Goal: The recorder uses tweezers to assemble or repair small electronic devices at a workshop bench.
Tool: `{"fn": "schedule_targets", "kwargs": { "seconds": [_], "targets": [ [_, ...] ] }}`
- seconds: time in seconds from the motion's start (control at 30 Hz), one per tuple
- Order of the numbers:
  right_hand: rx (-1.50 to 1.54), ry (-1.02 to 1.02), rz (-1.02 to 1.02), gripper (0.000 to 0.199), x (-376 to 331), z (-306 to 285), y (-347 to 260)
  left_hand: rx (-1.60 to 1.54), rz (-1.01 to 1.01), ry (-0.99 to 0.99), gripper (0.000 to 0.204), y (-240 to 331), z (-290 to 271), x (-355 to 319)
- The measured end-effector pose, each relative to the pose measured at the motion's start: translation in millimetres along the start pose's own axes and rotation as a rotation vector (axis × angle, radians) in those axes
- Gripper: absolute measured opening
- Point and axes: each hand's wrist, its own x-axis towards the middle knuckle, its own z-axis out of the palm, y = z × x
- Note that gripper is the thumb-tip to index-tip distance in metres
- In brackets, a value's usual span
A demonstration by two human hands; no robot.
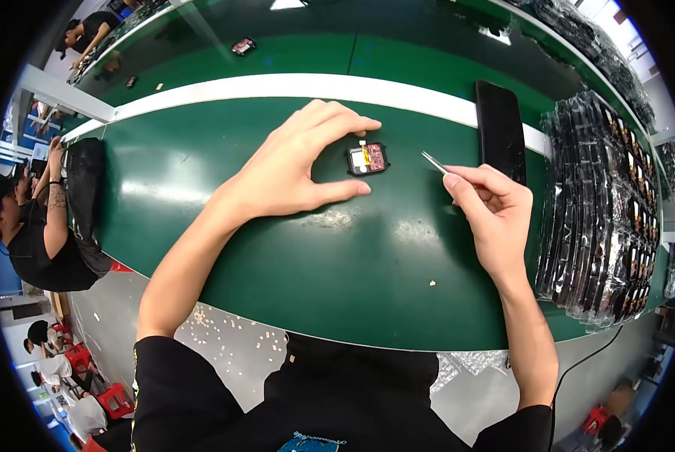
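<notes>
At upper centre of the frame, a small black-cased device (367,158) with a red circuit board (377,156) lies on the green desk (360,279), beside the spread left hand (296,158). Right of centre, the right hand (497,207) pinches slim silver tweezers (434,163).

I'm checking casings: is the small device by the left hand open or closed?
Open: the small device lies uncovered, with its red circuit board and a white part exposed.

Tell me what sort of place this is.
Probably a small-electronics assembly workshop: an open device with a red circuit board lies on a green bench, tweezers are in the right hand, and stacked plastic trays stand nearby.
</notes>
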Motion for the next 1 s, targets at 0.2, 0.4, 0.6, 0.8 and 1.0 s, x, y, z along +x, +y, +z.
{"fn": "schedule_targets", "kwargs": {
  "seconds": [0.2,0.4,0.6,0.8,1.0],
  "targets": [
    [-0.021,0.035,-0.019,0.015,-1.8,0.7,-2.7,0.042,0.013,0.026,0.056,-2.7,5.1,1.4],
    [-0.081,-0.013,-0.075,0.013,-9.1,0.3,-3.0,-0.082,0.072,-0.042,0.050,6.2,11.4,1.8],
    [-0.268,-0.089,-0.211,0.008,-11.2,0.9,-2.1,-0.074,0.075,-0.136,0.052,11.4,22.3,-0.3],
    [-0.380,-0.154,-0.235,0.012,-9.0,4.2,-5.3,-0.091,0.075,-0.116,0.053,7.0,23.4,2.3],
    [-0.414,-0.156,-0.290,0.012,-8.4,7.7,-4.1,-0.100,0.077,-0.115,0.055,7.3,22.8,1.4]
  ]
}}
